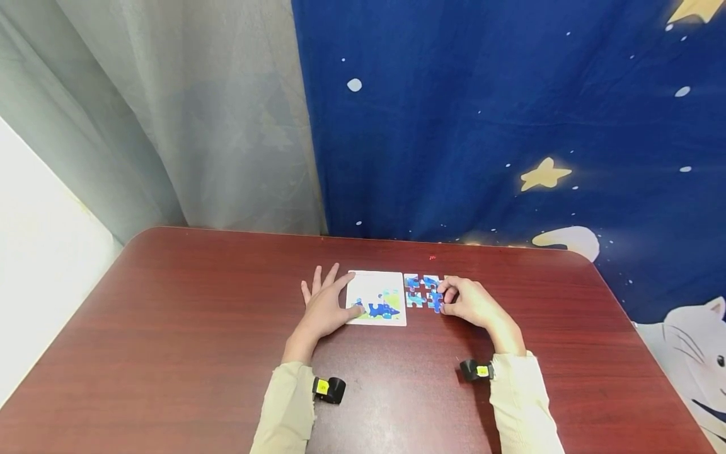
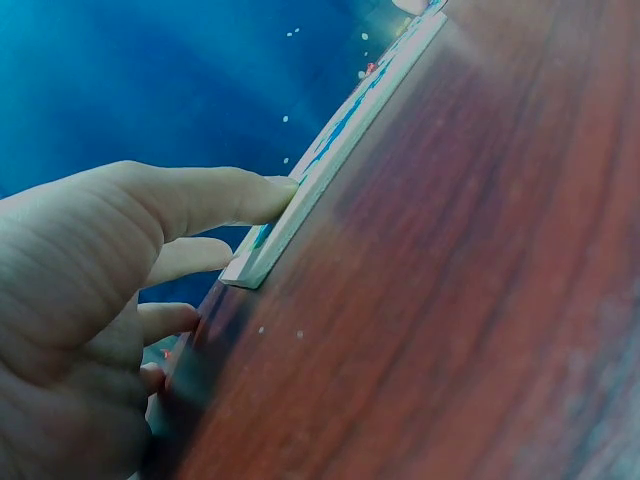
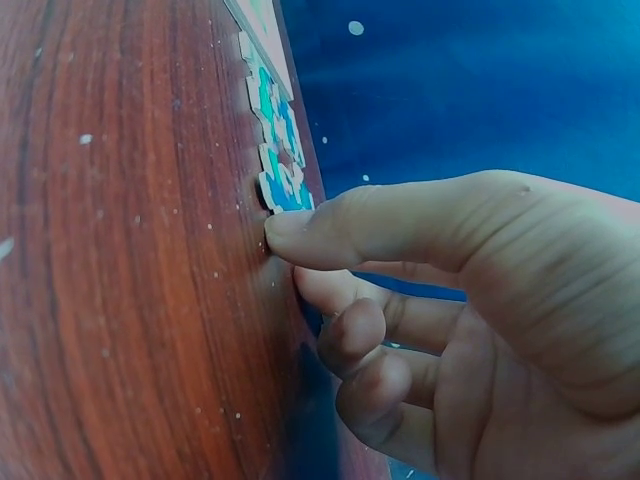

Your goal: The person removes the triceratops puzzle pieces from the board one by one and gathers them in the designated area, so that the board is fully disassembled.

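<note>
A square white puzzle board (image 1: 371, 284) lies flat on the table, its lower part filled with a blue and green picture. My left hand (image 1: 324, 308) rests at its left edge, fingers spread, thumb on the lower left corner; the left wrist view shows the thumb (image 2: 265, 197) pressing the board's rim. Right of the board lie several loose blue puzzle pieces (image 1: 415, 300). With curled fingers, my right hand (image 1: 473, 302) pinches the lower right puzzle piece (image 1: 435, 302) by thumb and index finger. In the right wrist view the thumb partly hides that piece.
The dark red wooden table (image 1: 198, 340) reaches back to a grey curtain (image 1: 227, 126) and a blue curtain (image 1: 454, 126) with stars. A small red mark (image 1: 432, 257) shows near the table's back edge. Black wrist cameras (image 1: 336, 390) sit on both wrists.
</note>
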Demonstrator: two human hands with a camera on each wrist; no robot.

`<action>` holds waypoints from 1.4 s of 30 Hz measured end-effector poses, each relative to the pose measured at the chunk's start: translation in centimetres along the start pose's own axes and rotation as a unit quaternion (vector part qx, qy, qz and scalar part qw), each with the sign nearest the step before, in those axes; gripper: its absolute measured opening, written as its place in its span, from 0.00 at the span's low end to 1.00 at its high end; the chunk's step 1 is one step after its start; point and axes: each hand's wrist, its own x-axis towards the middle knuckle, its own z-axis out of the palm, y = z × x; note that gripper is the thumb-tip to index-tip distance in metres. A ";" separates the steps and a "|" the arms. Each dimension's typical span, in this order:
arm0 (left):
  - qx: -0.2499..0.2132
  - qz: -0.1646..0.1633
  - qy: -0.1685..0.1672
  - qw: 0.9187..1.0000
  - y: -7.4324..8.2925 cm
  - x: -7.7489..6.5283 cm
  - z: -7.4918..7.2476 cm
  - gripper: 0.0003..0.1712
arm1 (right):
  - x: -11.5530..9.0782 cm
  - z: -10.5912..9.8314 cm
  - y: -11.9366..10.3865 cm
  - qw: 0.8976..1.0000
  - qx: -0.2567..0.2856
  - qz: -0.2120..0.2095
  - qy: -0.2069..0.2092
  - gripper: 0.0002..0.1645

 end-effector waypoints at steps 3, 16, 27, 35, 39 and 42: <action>-0.001 -0.003 -0.001 1.000 -0.1 -0.1 0.1 0.42 | -0.1 0.0 0.0 1.000 0.003 0.005 -0.005 0.16; 0.001 -0.004 0.001 1.000 -0.1 -0.1 0.1 0.42 | 0.0 -0.2 -0.3 1.000 0.001 -0.006 0.029 0.15; 0.002 -0.004 0.002 1.000 -0.1 -0.2 0.1 0.42 | 0.5 1.0 -3.8 0.997 -0.008 -0.075 0.028 0.13; 0.003 -0.004 0.003 1.000 0.0 -0.1 0.3 0.41 | 2.3 3.5 -6.4 0.993 -0.087 -0.084 0.002 0.18; 0.006 -0.006 0.003 1.000 0.1 0.0 0.2 0.41 | 2.5 4.2 -7.0 0.993 -0.105 -0.058 0.010 0.19; 0.006 -0.008 0.004 1.000 0.1 0.0 0.2 0.41 | 2.4 4.3 -7.0 0.993 -0.102 -0.053 0.017 0.19</action>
